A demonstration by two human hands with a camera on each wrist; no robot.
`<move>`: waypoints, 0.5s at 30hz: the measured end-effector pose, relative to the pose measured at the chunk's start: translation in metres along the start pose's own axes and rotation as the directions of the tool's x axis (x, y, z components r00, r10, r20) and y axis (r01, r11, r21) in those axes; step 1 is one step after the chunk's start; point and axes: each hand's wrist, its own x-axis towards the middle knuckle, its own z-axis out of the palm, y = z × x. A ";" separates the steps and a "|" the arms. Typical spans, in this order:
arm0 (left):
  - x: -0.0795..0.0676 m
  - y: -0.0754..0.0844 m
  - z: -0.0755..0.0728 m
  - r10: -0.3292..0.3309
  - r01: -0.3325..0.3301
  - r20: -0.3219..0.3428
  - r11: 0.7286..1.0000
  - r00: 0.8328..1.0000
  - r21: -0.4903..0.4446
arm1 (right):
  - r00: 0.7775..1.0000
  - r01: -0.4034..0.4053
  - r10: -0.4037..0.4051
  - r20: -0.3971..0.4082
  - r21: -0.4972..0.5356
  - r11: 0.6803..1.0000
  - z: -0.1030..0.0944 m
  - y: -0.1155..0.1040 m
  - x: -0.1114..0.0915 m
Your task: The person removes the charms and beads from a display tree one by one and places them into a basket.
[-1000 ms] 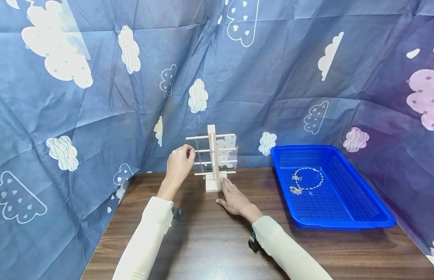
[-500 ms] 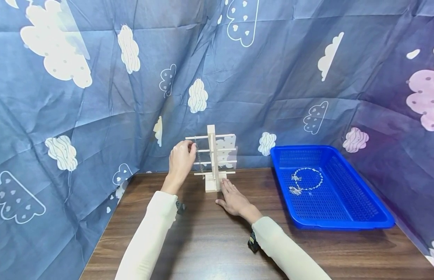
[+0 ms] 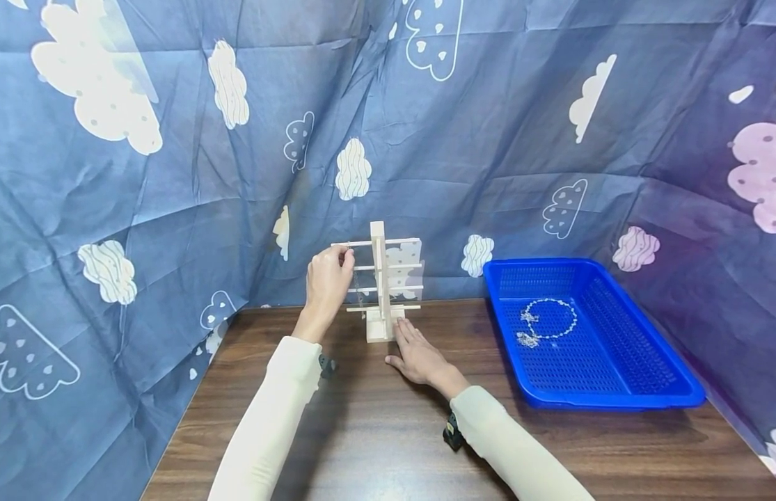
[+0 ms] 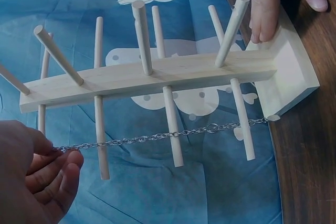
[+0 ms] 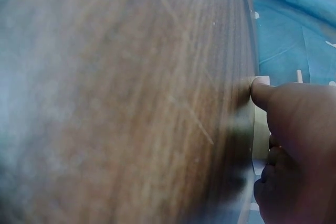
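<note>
A pale wooden jewelry stand [image 3: 381, 285], with several round pegs out to both sides, stands upright near the back of the table. My left hand [image 3: 328, 282] is at its upper left, pinching one end of a silver chain [image 4: 142, 139] between thumb and fingers. In the left wrist view the chain runs past the pegs on one side toward the base, a small pale piece at its lower end. Whether it touches a peg I cannot tell. My right hand [image 3: 420, 355] lies with straight fingers on the stand's base; the right wrist view shows the base [image 5: 261, 135] beside the thumb.
To the right on the brown wooden table [image 3: 375, 445] is a blue plastic basket [image 3: 613, 401]. Inside it lie a beaded string [image 3: 575, 320] in a loop and a small silvery clump [image 3: 528, 340]. Blue cloth [image 3: 475, 153] with cloud prints hangs behind the table.
My left hand has risen and moved a little right, up to the level of the top peg, with the chain in its fingers. The right hand has stayed on the base.
</note>
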 end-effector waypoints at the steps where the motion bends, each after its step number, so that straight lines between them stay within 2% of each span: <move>1: 0.000 0.000 0.000 0.001 -0.001 -0.007 1.000 1.000 -0.003 | 1.000 0.000 0.000 0.000 0.004 1.000 0.000 0.000 0.000; 15: 0.002 -0.006 -0.004 -0.026 0.023 -0.049 0.998 0.998 -0.053 | 1.000 -0.009 0.009 0.014 0.014 1.000 0.000 0.000 0.002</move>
